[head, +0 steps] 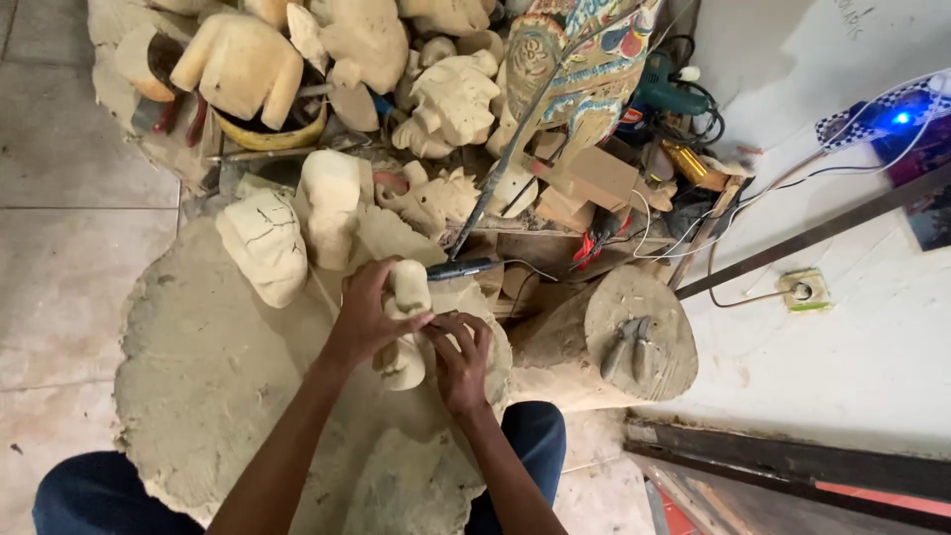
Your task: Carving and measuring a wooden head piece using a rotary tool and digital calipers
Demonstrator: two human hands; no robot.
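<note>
A pale, unpainted wooden carving [408,297] stands in front of me, between my knees. My left hand [367,319] wraps around its left side. My right hand [462,359] presses on its lower right part with the fingers curled; whether a small tool sits in it I cannot tell. Both hands rest over a dusty cloth [218,376] that covers a round work block. A dark rotary hand tool [461,267] with a cable lies just behind the carving.
Several rough carved wooden pieces [265,246] pile up ahead, with a painted carved figure [584,69] behind them. To the right are a log stump [639,342] with pliers [626,347] on it, a green power drill [664,94], cables and a wall socket [800,290].
</note>
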